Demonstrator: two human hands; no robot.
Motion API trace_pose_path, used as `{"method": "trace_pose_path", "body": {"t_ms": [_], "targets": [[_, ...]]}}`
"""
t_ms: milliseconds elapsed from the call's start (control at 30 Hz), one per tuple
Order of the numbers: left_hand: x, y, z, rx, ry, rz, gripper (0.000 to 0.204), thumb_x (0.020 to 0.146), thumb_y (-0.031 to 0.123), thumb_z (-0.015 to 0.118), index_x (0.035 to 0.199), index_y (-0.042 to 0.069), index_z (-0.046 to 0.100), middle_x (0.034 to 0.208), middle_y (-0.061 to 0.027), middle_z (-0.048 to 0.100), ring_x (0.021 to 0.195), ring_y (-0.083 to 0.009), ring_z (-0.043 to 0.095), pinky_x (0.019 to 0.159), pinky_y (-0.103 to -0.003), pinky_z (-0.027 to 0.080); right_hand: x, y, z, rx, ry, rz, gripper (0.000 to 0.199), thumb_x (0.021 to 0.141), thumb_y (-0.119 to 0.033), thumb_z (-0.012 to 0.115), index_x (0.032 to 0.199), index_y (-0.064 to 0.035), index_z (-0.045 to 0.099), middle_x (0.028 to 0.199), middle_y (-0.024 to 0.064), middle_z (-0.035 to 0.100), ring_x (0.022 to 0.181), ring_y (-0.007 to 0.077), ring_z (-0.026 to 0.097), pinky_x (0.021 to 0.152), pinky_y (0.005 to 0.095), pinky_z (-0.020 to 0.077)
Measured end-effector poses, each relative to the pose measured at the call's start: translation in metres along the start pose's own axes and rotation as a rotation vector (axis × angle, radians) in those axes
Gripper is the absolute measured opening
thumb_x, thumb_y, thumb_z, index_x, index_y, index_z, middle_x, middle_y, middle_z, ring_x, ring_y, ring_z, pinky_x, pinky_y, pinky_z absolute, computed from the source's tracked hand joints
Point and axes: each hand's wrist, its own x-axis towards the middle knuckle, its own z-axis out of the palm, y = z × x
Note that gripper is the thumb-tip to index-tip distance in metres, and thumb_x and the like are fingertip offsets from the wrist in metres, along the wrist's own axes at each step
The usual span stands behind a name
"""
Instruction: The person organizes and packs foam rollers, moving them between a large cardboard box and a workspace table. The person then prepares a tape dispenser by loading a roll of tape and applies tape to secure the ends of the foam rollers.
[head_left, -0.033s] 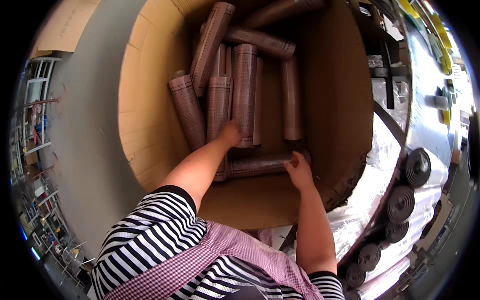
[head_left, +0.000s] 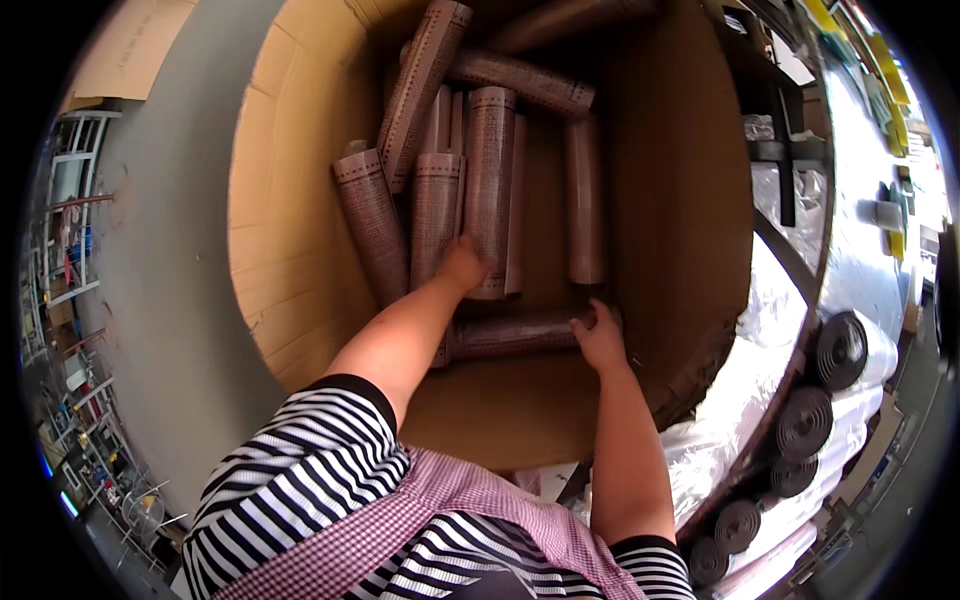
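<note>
Inside a deep cardboard box (head_left: 520,415) lie several brown, plastic-wrapped rolls of patterned sheet material. My left hand (head_left: 463,265) reaches in between a shorter upright-lying roll (head_left: 435,205) and a longer middle roll (head_left: 488,190), touching the lower part of the longer one. Its fingertips are hidden behind the hand. Near the box's closest wall, another roll (head_left: 515,333) lies crosswise. Around the right end of this crosswise roll my right hand (head_left: 602,338) is curled, thumb on the near side and fingers over the top.
More rolls lie in the box: one leaning at left (head_left: 372,225), one slanted (head_left: 425,95), one across the back (head_left: 525,82) and one at right (head_left: 586,200). Outside right, dark rolls in clear wrap (head_left: 805,422) are stacked beside a metal table (head_left: 850,160).
My right hand has settled lower and closer around the end of the crosswise roll. The left hand stays by the middle roll, and the view has shifted slightly.
</note>
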Motion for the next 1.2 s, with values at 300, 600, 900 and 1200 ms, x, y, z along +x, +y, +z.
{"method": "trace_pose_path", "body": {"t_ms": [300,600,900,1200], "targets": [[0.05,0.038,0.06,0.336,0.257,-0.204,0.126,0.068,0.039,0.085,0.154,0.007,-0.001,0.145,-0.0257,0.025,0.126,-0.0428,0.033,0.109,-0.05,0.032,0.236,0.178,0.091,-0.212,0.284,-0.024,0.096,0.078,-0.043,0.075,0.146,0.0055,0.028,0.136,0.0288,0.05,0.127,0.0413,0.049,0.108,0.0415,0.0403],[0.005,0.032,0.033,-0.164,0.151,0.052,0.114,0.072,0.017,0.081,0.154,0.003,0.004,0.148,-0.0219,0.029,0.136,-0.0346,0.032,0.113,-0.043,0.028,0.24,0.094,0.087,-0.061,0.135,0.238,0.11,0.062,-0.028,0.089,0.148,0.0035,0.027,0.129,0.0223,0.058,0.119,0.0353,0.056,0.102,0.0377,0.0453],[0.013,0.022,0.141,-0.356,-0.057,0.241,0.085,0.082,0.035,0.076,0.149,0.009,0.032,0.149,-0.0272,0.03,0.139,-0.0408,0.03,0.114,-0.045,0.028,0.141,0.063,-0.061,0.932,-0.146,0.13,0.075,0.071,-0.028,0.082,0.132,0.0018,0.049,0.118,0.0126,0.062,0.105,0.0218,0.061,0.093,0.0344,0.0471],[0.106,0.026,0.121,0.304,0.213,-0.212,0.124,0.067,0.031,0.086,0.154,0.009,0.0,0.155,-0.0243,0.012,0.139,-0.0433,0.023,0.109,-0.051,0.034,0.142,0.041,-0.002,1.149,-0.16,0.207,0.074,0.076,-0.031,0.08,0.136,-0.0001,0.048,0.123,0.0107,0.06,0.11,0.0211,0.058,0.096,0.035,0.0449]]}}
